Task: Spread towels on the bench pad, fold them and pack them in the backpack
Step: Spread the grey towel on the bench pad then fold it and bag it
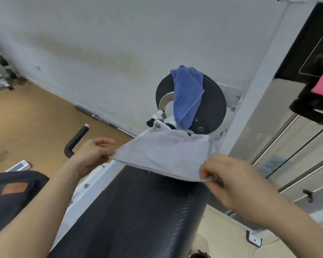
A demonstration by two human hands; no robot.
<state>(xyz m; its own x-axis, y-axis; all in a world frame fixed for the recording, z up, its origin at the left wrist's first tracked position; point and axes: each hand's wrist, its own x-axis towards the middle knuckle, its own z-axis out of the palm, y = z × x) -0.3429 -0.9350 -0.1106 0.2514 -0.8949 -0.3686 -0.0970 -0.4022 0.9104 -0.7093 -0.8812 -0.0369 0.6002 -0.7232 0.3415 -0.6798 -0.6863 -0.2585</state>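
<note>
Head view: left hand (93, 155) and right hand (229, 181) each pinch a near corner of the pale grey towel (166, 153) between thumb and curled fingers, holding it stretched over the far end of the black bench pad (138, 211). The backpack (11, 202), lower left, bears a brown patch (14, 189) too blurred to read.

Left hand (93, 155) and right hand (229, 181) are bare; left forearm (35, 211) and right forearm (287, 226) likewise bare.

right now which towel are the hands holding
The pale grey towel, pinched between left hand and right hand; the blue towel hangs untouched on the black disc.
</note>
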